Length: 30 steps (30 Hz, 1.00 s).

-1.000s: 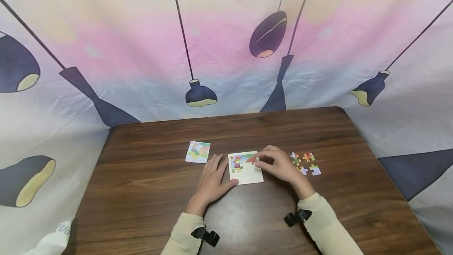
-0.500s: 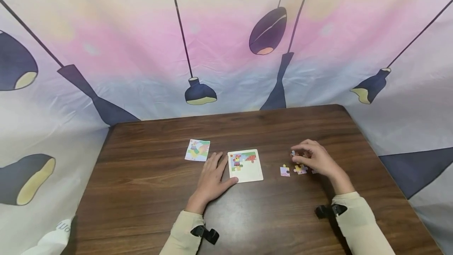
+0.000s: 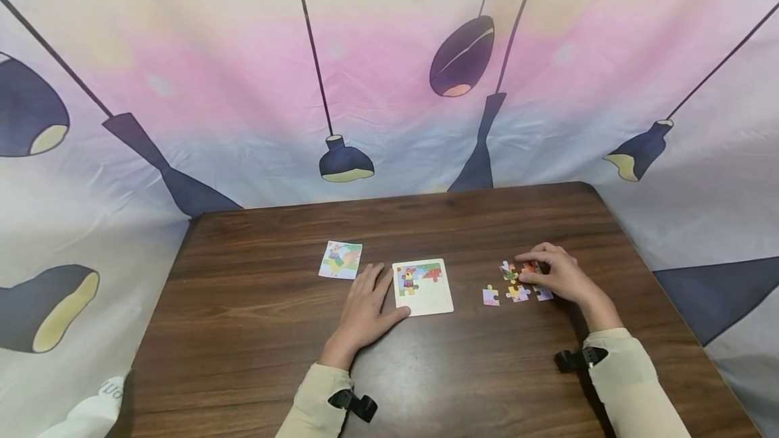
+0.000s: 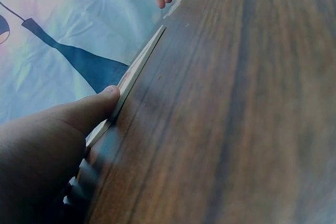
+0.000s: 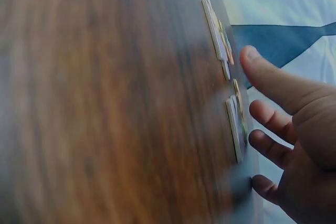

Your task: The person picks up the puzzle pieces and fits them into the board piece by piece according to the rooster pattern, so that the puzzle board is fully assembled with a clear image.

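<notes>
My left hand (image 3: 363,316) lies with its fingers straight along the left side of a square white puzzle board (image 3: 431,303). Its thumb rests on the board's near left corner, and the left wrist view shows the thumb (image 4: 102,100) on the edge. Joined pieces (image 3: 408,277) fill the board's top and left parts, with a cartoon figure and red shapes. Above loose jigsaw pieces (image 3: 517,294) to the right hovers my right hand (image 3: 566,279), thumb and fingers apart over an orange-red piece (image 3: 528,267). In the right wrist view the pieces' edges stand beside the thumb (image 5: 265,72).
A square picture card (image 3: 340,260) lies left of the board, beyond the left fingertips. The brown wooden table (image 3: 255,330) reaches back to a cloth backdrop (image 3: 389,73) printed with lamps. Each wrist carries a black camera (image 3: 363,408).
My right hand has gone from the board's upper right corner to the loose pieces, then slightly further right. A pale purple piece is uncovered. The left hand stays put.
</notes>
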### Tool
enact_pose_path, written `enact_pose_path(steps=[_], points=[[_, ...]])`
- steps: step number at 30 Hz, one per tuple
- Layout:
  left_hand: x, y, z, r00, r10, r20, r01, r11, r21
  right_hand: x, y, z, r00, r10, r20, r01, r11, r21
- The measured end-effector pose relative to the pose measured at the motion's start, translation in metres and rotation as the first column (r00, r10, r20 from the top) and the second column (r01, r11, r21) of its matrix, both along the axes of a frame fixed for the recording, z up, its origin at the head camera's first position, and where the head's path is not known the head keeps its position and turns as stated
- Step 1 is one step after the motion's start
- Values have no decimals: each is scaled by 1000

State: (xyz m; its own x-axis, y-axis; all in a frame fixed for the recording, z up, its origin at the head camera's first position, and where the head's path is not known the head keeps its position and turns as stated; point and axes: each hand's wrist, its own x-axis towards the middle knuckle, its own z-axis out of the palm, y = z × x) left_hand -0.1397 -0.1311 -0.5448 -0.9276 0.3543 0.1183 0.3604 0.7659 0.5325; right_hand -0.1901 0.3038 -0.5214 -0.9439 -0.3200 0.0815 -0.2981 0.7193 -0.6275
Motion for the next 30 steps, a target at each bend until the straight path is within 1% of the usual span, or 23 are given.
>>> enact_pose_path(steps=[4, 9, 14, 19, 24, 27, 30], points=[[0, 0, 0, 1000, -2, 7, 2, 1000, -6, -2, -3, 0, 1000, 6, 1, -6, 999, 36], [0, -1, 1, 1000, -6, -7, 6, 1000, -2, -2, -7, 1, 1000, 8, 9, -8, 998, 63], [1, -1, 1, 1000, -4, 5, 4, 1000, -3, -1, -9, 3, 1000, -1, 21, 0, 998, 68], [1, 0, 0, 1000, 2, 0, -2, 1000, 13, -1, -13, 4, 1000, 6, 25, -7, 998, 65], [0, 1, 0, 1000, 6, -7, -5, 1000, 13, -1, -15, 6, 999, -4, 32, 2, 997, 71], [0, 1, 0, 1000, 6, 4, -6, 1000, 4, -1, -16, 4, 1000, -9, 15, 8, 998, 69], [0, 1, 0, 1000, 4, 5, -4, 1000, 3, 0, -19, 1, 1000, -2, -29, 4, 996, 85]])
